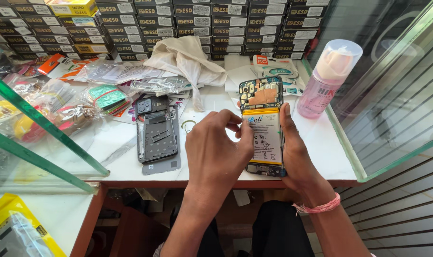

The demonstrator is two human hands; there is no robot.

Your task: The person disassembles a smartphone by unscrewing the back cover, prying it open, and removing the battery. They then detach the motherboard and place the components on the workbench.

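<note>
An opened phone [263, 97] with its back off is held upright over the white counter's front edge. Its circuit board shows at the top and a white and yellow battery [265, 138] fills the middle. My right hand [297, 152] grips the phone along its right side, thumb on the edge. My left hand [216, 152] is at the phone's left side, its fingertips touching the battery's upper left edge. The phone's removed back cover [157, 131], dark grey, lies flat on the counter to the left of my left hand.
A pink spray bottle [328, 78] stands at the right by a glass panel [392, 109]. A white cloth [188, 59], plastic-bagged parts [107, 97] and stacked small boxes [178, 24] crowd the back. Green-edged glass shelves [45, 138] jut in at the left.
</note>
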